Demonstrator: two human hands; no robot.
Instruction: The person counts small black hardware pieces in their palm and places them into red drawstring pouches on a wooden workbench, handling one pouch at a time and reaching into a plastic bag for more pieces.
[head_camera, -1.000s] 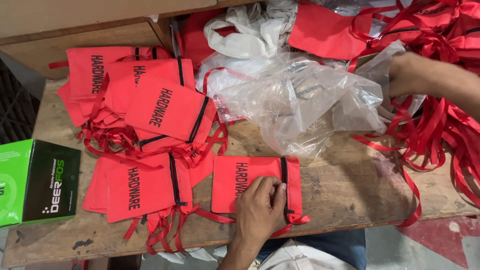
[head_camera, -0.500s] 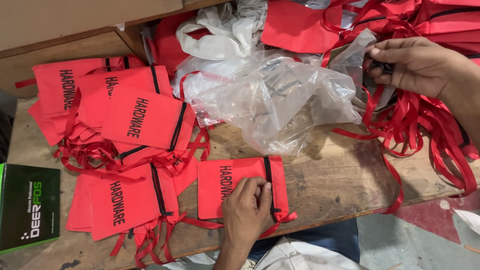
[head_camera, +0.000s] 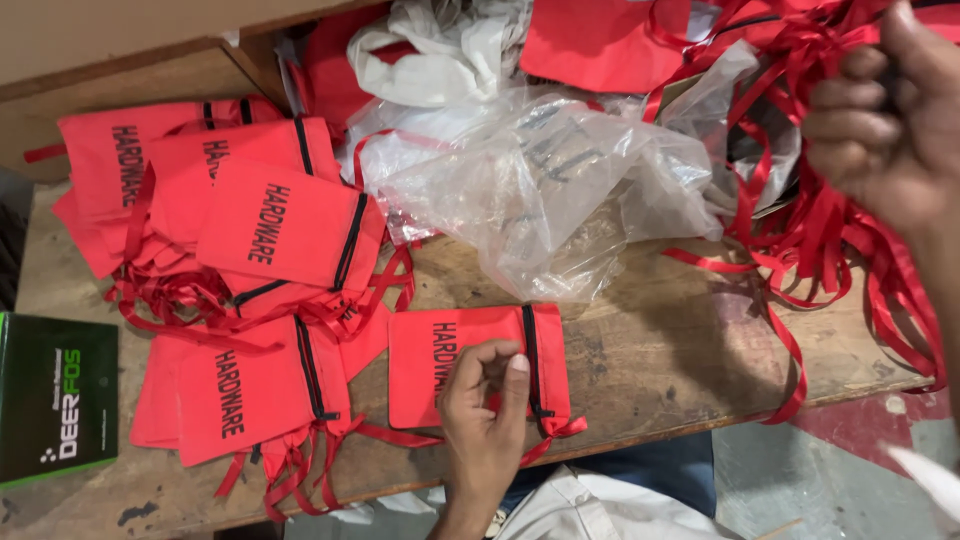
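Under the left hand (head_camera: 485, 400), fingers curled, lies a red pouch (head_camera: 470, 362); right hand (head_camera: 890, 120) grips ribbons (head_camera: 800, 210).

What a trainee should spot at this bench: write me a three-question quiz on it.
1. True or false: the left hand rests on a red drawstring pouch lying flat on the wooden bench.
2. What is the right hand in among? A) red ribbons B) a stack of white paper C) a coil of blue rope
3. Fill in: the box at the picture's left edge is black and ____.

Key: 1 true; 2 A; 3 green.
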